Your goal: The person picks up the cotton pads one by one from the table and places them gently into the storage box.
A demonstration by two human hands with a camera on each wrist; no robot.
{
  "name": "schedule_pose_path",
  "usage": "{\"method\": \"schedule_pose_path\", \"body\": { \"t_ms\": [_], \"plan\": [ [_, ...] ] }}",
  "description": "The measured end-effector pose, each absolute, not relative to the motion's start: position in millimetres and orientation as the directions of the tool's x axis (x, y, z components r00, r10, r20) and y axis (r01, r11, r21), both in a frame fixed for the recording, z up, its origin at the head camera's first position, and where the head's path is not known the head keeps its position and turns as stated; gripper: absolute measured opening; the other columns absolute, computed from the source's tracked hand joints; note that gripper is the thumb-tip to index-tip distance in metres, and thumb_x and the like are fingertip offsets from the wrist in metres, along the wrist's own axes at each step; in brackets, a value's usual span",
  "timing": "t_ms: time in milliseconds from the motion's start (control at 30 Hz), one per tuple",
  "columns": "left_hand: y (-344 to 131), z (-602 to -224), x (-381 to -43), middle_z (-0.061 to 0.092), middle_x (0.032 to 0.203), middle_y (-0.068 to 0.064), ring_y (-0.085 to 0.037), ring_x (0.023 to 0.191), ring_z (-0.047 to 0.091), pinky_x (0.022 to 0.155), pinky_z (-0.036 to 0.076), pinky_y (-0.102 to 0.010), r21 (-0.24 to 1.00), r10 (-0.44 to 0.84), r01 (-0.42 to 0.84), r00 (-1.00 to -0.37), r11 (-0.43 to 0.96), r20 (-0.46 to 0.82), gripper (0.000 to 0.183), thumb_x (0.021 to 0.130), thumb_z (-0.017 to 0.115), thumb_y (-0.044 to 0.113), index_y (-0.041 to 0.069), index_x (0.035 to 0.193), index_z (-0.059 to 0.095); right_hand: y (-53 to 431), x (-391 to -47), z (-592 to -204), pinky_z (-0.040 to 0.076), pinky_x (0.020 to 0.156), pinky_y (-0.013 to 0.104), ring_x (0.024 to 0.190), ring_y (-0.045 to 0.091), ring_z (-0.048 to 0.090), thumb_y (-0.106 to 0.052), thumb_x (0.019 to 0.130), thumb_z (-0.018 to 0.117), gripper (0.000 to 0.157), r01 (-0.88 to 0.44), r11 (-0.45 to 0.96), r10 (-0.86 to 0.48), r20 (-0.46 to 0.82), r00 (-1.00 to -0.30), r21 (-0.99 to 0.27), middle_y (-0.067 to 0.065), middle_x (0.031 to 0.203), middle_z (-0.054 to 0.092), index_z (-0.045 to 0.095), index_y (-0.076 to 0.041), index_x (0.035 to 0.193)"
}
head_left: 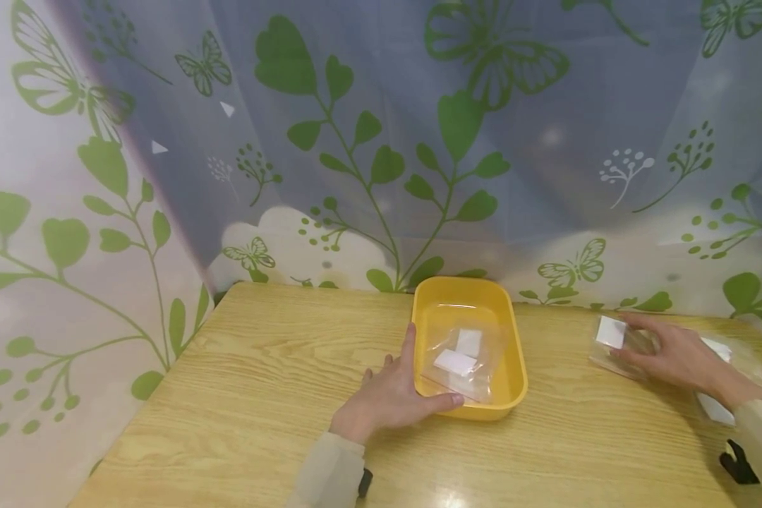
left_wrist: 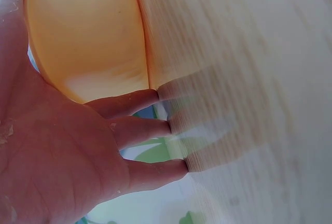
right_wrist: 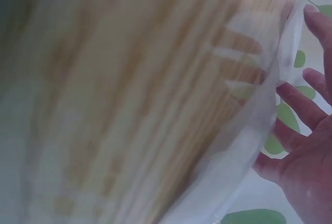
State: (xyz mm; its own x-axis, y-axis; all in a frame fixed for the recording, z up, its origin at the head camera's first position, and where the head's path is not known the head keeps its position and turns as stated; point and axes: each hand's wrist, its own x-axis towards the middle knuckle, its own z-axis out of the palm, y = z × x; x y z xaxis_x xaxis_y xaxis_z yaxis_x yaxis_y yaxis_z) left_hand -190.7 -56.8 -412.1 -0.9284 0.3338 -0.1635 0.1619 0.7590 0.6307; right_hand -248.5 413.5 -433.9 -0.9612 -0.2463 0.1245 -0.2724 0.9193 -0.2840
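A yellow plastic tray (head_left: 518, 353) stands on the wooden table, and two clear plastic bags with white labels (head_left: 457, 361) lie overlapping inside it. Against its near left corner rests my left hand (head_left: 390, 395), thumb over the near rim and index finger along the left wall. In the left wrist view its other fingers (left_wrist: 140, 130) are straight, their tips at the tabletop. Farther right, my right hand (head_left: 682, 356) reaches over a separate clear bag (head_left: 610, 331), thumb and index apart at its white label. The right wrist view shows its fingers (right_wrist: 301, 105) spread behind clear plastic (right_wrist: 233, 151).
More clear bags with white contents (head_left: 716, 408) lie under and beside my right forearm. A curtain (head_left: 368, 240) with green leaves and butterflies hangs along the table's back edge and left side. Wooden tabletop (head_left: 279, 346) stretches left of the tray and between it and the right-hand bags.
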Motion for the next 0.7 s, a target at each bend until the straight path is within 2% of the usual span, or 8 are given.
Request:
{"method": "schedule_pose_path", "body": {
  "t_ms": [233,500,700],
  "plan": [
    [-56.7,-411.4,-190.7,0.039,0.163,-0.020,-0.049,0.153,0.027,0.120,0.015,-0.075,0.629,0.335,0.166,-0.928,0.760,-0.161,0.131,0.079,0.065,0.081,0.025,0.163,-0.019,416.4,-249.7,-435.6,0.051,0.083,0.067,0.108,0.057,0.062,-0.047,0.090,0.077,0.065,-0.268,0.925,-0.248,0.108,-0.963,-0.269,0.039,0.134,0.059,0.062,-0.003,0.136],
    [-57.0,-413.5,-191.8,0.042,0.160,-0.021,-0.049,0.152,0.028,0.120,0.016,-0.075,0.630,0.329,0.161,-0.931,0.760,-0.160,0.131,0.079,0.066,0.080,0.025,0.164,-0.017,413.8,-246.6,-437.9,0.052,0.084,0.066,0.107,0.054,0.065,-0.038,0.088,0.080,0.046,-0.327,0.904,-0.282,0.188,-0.941,-0.277,0.031,0.122,0.069,0.074,-0.007,0.120],
    [-57.1,-414.0,-192.4,0.041,0.161,-0.021,-0.049,0.152,0.027,0.120,0.014,-0.075,0.626,0.330,0.163,-0.930,0.763,-0.160,0.131,0.079,0.065,0.081,0.026,0.164,-0.017,412.8,-245.9,-440.4,0.055,0.073,0.050,0.091,0.037,0.071,-0.033,0.087,0.081,0.026,-0.345,0.901,-0.289,0.228,-0.930,-0.264,0.022,0.113,0.075,0.080,-0.014,0.105]
  ]
}}
